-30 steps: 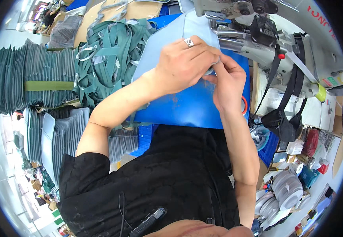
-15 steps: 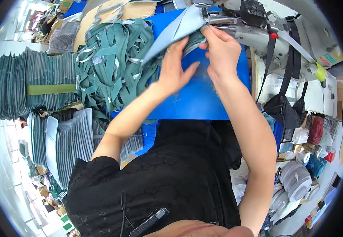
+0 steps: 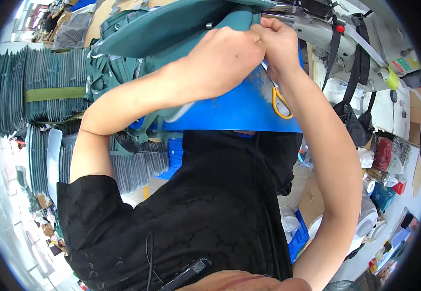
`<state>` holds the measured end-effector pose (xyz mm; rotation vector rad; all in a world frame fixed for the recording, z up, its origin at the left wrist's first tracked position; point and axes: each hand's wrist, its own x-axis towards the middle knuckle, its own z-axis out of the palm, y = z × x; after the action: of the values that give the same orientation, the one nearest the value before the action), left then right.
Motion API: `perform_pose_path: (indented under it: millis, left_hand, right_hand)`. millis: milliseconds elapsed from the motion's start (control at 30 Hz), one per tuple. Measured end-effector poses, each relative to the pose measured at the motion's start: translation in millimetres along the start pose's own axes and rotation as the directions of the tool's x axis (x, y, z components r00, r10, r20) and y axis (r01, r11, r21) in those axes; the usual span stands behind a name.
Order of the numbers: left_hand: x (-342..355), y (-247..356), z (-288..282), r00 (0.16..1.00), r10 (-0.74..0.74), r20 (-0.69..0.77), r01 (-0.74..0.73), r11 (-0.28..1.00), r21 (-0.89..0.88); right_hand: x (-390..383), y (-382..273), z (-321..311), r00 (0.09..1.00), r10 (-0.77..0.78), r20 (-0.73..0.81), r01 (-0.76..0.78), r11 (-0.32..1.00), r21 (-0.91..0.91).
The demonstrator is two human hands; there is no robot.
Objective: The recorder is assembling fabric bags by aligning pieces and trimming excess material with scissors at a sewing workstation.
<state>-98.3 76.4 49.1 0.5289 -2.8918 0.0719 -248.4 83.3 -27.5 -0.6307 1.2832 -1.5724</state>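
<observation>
A large dark green fabric piece (image 3: 171, 26) with a stiff, curved panel spreads over the top of the blue table (image 3: 234, 114), below the sewing machine (image 3: 288, 12). My left hand (image 3: 225, 58) is closed with its knuckles up, gripping the piece near its right edge. Right beside it, my right hand (image 3: 279, 43) pinches the same edge between thumb and fingers, and the two hands touch or nearly touch. What lies between the fingertips is hidden. Scissors with yellow handles (image 3: 281, 104) lie on the table by my right wrist, their blades partly covered.
At the left, a tangle of green straps (image 3: 113, 68) is partly covered by the fabric. Stacks of green panels (image 3: 50, 72) stand beyond it, with more grey panels (image 3: 142, 162) below. Black straps (image 3: 351, 97) hang from the machine at the right.
The piece has been turned from its pale blue-grey face to dark green and now spreads left over the straps. My left hand has moved right and closed beside my right hand. Scissors now show.
</observation>
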Motion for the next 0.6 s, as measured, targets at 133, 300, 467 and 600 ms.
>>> perform_pose_path:
  millis: [133,300,467,600]
  left_hand:
    - [-6,-5,-16,0.977,0.050,-0.209,-0.086,0.982,-0.168]
    - [1,-69,-52,0.997,0.066,0.037,-0.070,0.988,0.140]
    - [22,-94,-81,0.911,0.266,0.316,-0.308,0.947,0.092]
    - [29,-74,-120,0.861,0.343,0.375,-0.437,0.876,0.203]
  right_hand:
    - [-7,-11,-9,0.991,0.112,0.073,-0.118,0.990,0.079]
    - [-15,-19,-11,0.990,0.121,0.075,-0.130,0.984,0.123]
    - [-17,-13,-11,0.988,0.118,0.095,-0.132,0.978,0.161]
    - [-20,-13,-4,0.982,0.095,0.166,-0.130,0.969,0.211]
